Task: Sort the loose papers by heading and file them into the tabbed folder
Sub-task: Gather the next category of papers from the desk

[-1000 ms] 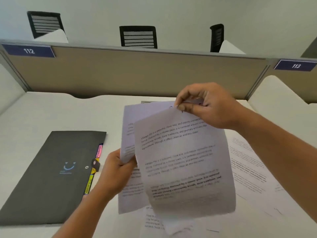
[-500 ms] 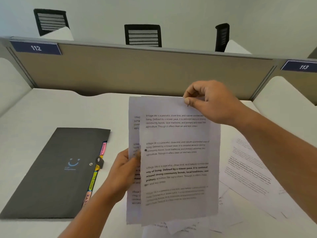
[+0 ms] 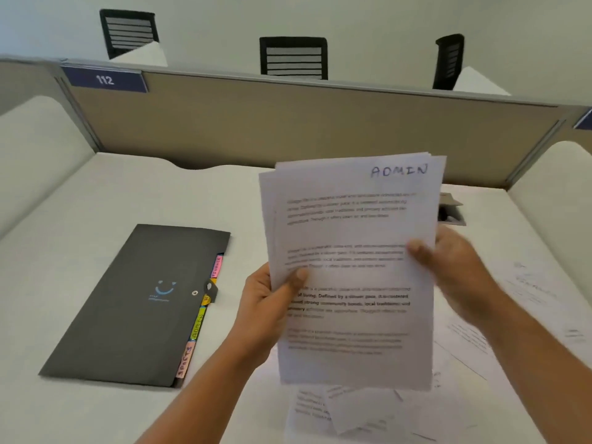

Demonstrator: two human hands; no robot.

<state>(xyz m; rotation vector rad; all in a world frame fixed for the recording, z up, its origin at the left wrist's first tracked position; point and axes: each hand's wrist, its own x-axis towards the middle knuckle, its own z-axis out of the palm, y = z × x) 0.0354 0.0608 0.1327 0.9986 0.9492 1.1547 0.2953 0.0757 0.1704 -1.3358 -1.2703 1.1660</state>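
I hold a small stack of printed papers point(image 3: 352, 270) upright over the desk; the front sheet is headed "ADMIN" in handwriting at its top right. My left hand point(image 3: 269, 302) grips the stack's left edge, thumb on the front. My right hand point(image 3: 455, 270), blurred by motion, pinches the right edge with its thumb on the front sheet. The dark grey tabbed folder point(image 3: 137, 302) lies closed on the desk to the left, with coloured tabs point(image 3: 198, 325) sticking out of its right side. More loose papers point(image 3: 336, 411) lie on the desk under and to the right of the stack.
A beige partition point(image 3: 288, 123) with a "112" label point(image 3: 105, 80) closes off the far edge of the white desk point(image 3: 96, 200). A grey cable box point(image 3: 453, 209) sits at the back right. Black chairs point(image 3: 293, 57) stand beyond the partition.
My right hand dropped from the top edge of the front sheet to the stack's right edge. The separate sheets are now squared together, and the "ADMIN" heading shows.
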